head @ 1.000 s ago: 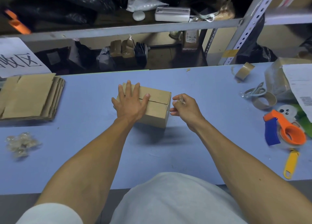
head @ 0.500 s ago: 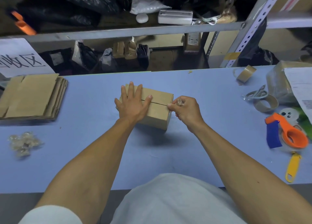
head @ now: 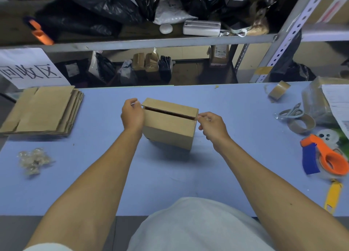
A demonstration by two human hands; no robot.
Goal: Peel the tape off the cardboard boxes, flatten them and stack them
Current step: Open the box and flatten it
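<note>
A small brown cardboard box [head: 170, 131] stands mid-table between my hands, tipped toward me with a shadow under it. Its top flaps are parted along a dark gap at the seam. My left hand [head: 132, 114] is at the box's left end, fingers curled, pinching the far flap's corner. My right hand [head: 212, 126] pinches the right end of the seam, with something small and shiny among its fingers. A stack of flattened cardboard [head: 43, 109] lies at the far left of the blue table [head: 236, 156].
A wad of clear peeled tape [head: 33, 161] lies at left. On the right are an orange tape dispenser [head: 328, 156], a yellow cutter [head: 333, 196], scissors [head: 290, 111], tape rolls [head: 302, 125] and a wrapped package [head: 317, 99]. Cluttered shelves stand behind the table.
My left hand left the box top, where it pressed flat, and went to the left end. The right hand reached the right end. The box tipped up and its seam gaped.
</note>
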